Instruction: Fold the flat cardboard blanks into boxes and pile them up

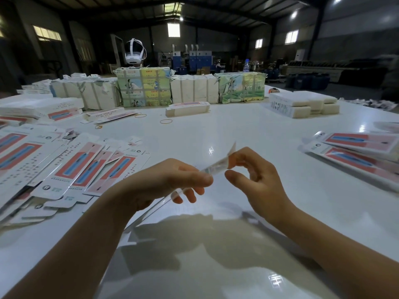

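Both hands hold one blank (212, 169) at frame centre: left hand (172, 182) grips its lower length, right hand (254, 171) pinches the upper-right end flap; its long axis slants lower left to upper right.

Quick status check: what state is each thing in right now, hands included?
left hand: grips the blank's middle
right hand: pinches the blank's far end
blank: held above the table, edge-on, blurred
flat blanks: fanned out, unfolded
folded boxes: piled flat
rubber band: loose on table
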Demonstrator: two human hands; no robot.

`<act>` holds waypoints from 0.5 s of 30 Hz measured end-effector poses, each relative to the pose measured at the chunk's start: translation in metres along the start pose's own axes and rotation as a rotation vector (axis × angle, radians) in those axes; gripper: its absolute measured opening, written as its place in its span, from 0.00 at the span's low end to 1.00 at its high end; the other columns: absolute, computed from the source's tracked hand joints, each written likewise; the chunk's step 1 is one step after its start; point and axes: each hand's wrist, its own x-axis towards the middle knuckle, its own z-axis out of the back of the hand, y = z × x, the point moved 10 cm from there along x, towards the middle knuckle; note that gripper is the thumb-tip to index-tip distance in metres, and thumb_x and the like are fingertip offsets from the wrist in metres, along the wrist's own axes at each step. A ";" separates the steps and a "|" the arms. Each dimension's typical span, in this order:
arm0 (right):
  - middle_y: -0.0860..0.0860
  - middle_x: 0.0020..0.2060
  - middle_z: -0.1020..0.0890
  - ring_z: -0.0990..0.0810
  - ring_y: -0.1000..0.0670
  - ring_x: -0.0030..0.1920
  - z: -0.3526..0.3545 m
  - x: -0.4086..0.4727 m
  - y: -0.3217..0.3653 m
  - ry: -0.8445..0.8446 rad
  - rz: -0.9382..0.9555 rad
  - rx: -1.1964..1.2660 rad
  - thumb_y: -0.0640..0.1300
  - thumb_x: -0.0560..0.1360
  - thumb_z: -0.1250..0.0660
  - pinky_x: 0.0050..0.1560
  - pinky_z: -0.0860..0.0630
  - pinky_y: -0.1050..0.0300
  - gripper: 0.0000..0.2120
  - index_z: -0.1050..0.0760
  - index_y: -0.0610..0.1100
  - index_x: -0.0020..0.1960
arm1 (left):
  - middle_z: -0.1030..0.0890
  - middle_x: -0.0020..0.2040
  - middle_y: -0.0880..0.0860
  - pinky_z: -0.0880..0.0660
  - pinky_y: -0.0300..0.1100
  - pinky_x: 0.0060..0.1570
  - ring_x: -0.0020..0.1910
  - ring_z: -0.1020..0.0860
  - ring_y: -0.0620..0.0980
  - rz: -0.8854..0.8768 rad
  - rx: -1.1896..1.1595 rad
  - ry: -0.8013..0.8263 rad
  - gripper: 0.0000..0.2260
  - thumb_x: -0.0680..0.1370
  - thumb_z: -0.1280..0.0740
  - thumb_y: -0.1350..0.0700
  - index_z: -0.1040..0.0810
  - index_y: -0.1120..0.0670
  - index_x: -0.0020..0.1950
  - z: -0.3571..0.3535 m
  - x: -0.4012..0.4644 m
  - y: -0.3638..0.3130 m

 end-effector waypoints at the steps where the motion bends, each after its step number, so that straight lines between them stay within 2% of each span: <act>1: 0.55 0.42 0.21 0.22 0.49 0.48 -0.003 0.000 0.002 0.033 0.006 0.013 0.39 0.70 0.34 0.52 0.27 0.60 0.07 0.24 0.49 0.45 | 0.17 0.37 0.43 0.26 0.31 0.36 0.39 0.19 0.42 -0.001 -0.005 -0.001 0.29 0.56 0.34 0.35 0.20 0.52 0.48 0.002 0.000 0.001; 3: 0.57 0.43 0.22 0.23 0.50 0.49 -0.010 0.000 0.004 0.103 0.006 0.013 0.39 0.69 0.34 0.51 0.29 0.64 0.10 0.22 0.51 0.47 | 0.17 0.38 0.43 0.25 0.32 0.37 0.40 0.19 0.42 -0.017 -0.005 0.008 0.28 0.56 0.33 0.36 0.19 0.52 0.48 0.003 0.000 0.002; 6: 0.60 0.43 0.22 0.25 0.55 0.45 -0.016 -0.001 0.005 0.177 -0.007 0.019 0.45 0.67 0.31 0.49 0.31 0.65 0.05 0.21 0.52 0.43 | 0.17 0.39 0.47 0.25 0.33 0.37 0.39 0.18 0.45 -0.061 -0.022 -0.010 0.24 0.55 0.29 0.38 0.18 0.50 0.45 0.005 -0.003 0.001; 9: 0.57 0.44 0.19 0.23 0.52 0.47 -0.018 -0.002 0.005 0.195 -0.017 0.001 0.42 0.68 0.31 0.49 0.28 0.60 0.05 0.21 0.52 0.40 | 0.16 0.39 0.51 0.25 0.37 0.37 0.38 0.17 0.51 -0.046 -0.014 -0.022 0.21 0.57 0.26 0.42 0.18 0.51 0.46 0.011 -0.004 0.005; 11: 0.55 0.43 0.18 0.21 0.51 0.47 -0.018 -0.003 0.007 0.168 -0.013 -0.021 0.41 0.69 0.31 0.48 0.25 0.62 0.08 0.22 0.55 0.37 | 0.16 0.39 0.53 0.24 0.39 0.36 0.37 0.17 0.52 -0.023 0.011 -0.005 0.19 0.60 0.26 0.45 0.18 0.53 0.45 0.012 -0.003 0.008; 13: 0.53 0.42 0.18 0.20 0.54 0.45 -0.018 -0.003 0.007 0.138 -0.006 -0.071 0.40 0.70 0.30 0.44 0.25 0.64 0.07 0.21 0.50 0.36 | 0.16 0.38 0.53 0.24 0.38 0.34 0.35 0.18 0.51 0.008 0.049 0.009 0.18 0.61 0.26 0.44 0.18 0.53 0.45 0.013 -0.003 0.009; 15: 0.51 0.40 0.17 0.20 0.52 0.42 -0.016 -0.002 -0.003 0.099 -0.053 -0.106 0.37 0.72 0.30 0.42 0.24 0.58 0.06 0.20 0.39 0.36 | 0.16 0.38 0.49 0.24 0.37 0.34 0.35 0.18 0.47 0.021 0.142 -0.055 0.23 0.61 0.24 0.40 0.19 0.50 0.50 0.019 -0.002 0.007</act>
